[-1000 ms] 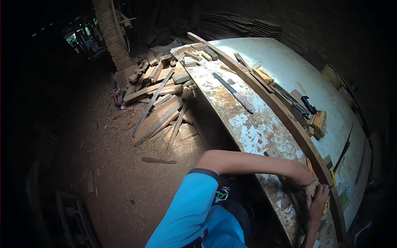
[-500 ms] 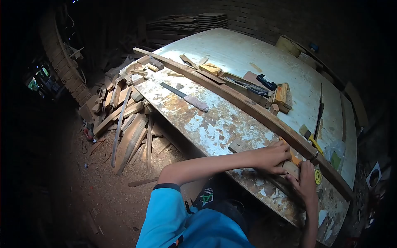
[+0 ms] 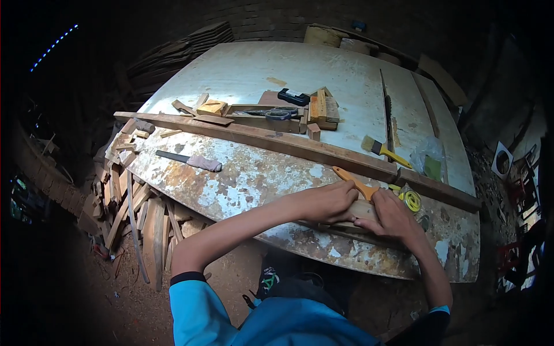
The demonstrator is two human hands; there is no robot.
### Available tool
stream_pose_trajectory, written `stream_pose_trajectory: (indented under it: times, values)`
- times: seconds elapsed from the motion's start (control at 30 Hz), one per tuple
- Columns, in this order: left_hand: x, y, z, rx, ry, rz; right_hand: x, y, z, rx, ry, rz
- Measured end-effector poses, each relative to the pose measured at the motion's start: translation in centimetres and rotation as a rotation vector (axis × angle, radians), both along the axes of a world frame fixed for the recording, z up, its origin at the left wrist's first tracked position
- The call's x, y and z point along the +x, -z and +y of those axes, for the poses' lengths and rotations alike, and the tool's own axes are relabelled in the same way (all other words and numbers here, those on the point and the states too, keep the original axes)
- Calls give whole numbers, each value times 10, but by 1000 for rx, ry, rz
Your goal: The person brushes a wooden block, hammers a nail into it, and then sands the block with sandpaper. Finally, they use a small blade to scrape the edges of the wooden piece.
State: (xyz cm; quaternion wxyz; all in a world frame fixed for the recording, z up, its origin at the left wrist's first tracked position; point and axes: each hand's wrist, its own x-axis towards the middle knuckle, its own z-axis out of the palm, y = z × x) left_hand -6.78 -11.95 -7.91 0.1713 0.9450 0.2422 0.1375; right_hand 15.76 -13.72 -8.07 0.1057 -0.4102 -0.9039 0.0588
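A small wooden block [image 3: 365, 210] is gripped between my two hands near the front edge of the worn, paint-stained bench [image 3: 242, 193]. My left hand [image 3: 333, 202] has its fingers curled over the block's left end. On the right end, my right hand [image 3: 393, 214] closes with its thumb in front and its fingers behind. Just beyond both hands lies an orange handle [image 3: 353, 181]; its far end is partly hidden by my right hand. A yellow tape measure [image 3: 411, 200] sits right of my right hand. Under the block, a longer wooden piece is mostly covered by my arms and hands.
A long timber beam [image 3: 277, 140] crosses the bench behind my hands. Beyond it are a yellow-handled brush [image 3: 381, 150], a wooden tray [image 3: 259, 119] with tools, and a black tool [image 3: 293, 97]. A cloth-wrapped blade [image 3: 187, 160] lies left. Scrap wood [image 3: 138, 207] piles beside the bench.
The camera view has turned to the right, so the bench appears shifted left and more level. Both hands keep hold of the wooden block.
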Motion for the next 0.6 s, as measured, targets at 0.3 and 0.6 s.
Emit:
stream_pose_trajectory:
  times: [0.3, 0.6]
  values:
    - [2, 9, -17, 75, -140, -134, 83, -7, -88, -17, 734, 383]
    - [14, -6, -19, 36, -205, -79, 145, 49, -136, -112, 990, 113]
